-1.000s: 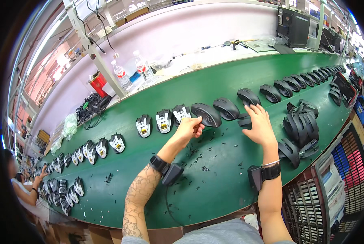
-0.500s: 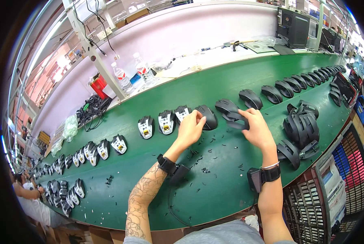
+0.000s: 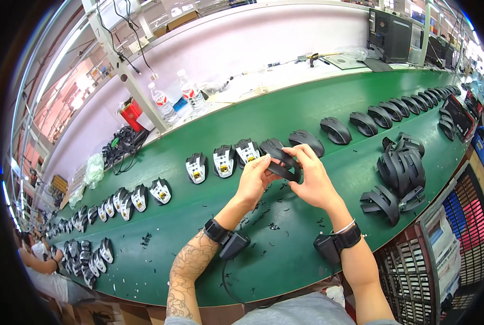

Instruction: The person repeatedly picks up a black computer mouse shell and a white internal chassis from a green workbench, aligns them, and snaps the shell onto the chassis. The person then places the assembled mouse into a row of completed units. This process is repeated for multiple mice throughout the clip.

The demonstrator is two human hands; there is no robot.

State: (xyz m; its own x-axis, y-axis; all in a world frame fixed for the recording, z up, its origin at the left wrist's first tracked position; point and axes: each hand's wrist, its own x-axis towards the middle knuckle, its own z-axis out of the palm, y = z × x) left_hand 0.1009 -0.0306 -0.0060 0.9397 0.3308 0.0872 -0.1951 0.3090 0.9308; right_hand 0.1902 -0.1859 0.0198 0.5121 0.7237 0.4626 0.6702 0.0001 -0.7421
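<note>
In front of me my left hand [image 3: 254, 181] and my right hand [image 3: 315, 183] meet above the green bench [image 3: 242, 127]. Between them they hold a curved black mouse cover [image 3: 294, 175], tilted, its hollow shape showing. My left fingertips pinch one end; my right thumb and fingers grip the other side. Just behind them a black mouse [image 3: 272, 145] sits on the bench, partly hidden by my fingers. To its left stand several mice with white undersides showing [image 3: 223, 161]; to its right runs a line of black mice [image 3: 307, 142].
More black covers [image 3: 401, 170] lie stacked at the right, near a black plastic crate [image 3: 407, 271]. Small black scraps [image 3: 274, 226] are strewn before me. Other mice [image 3: 105, 250] lie at the left, near a co-worker's arm [image 3: 39, 260]. Water bottles [image 3: 190, 92] stand on the back ledge.
My right hand has moved left with the black cover. My left hand has come away from the black mouse and now grips the cover too.
</note>
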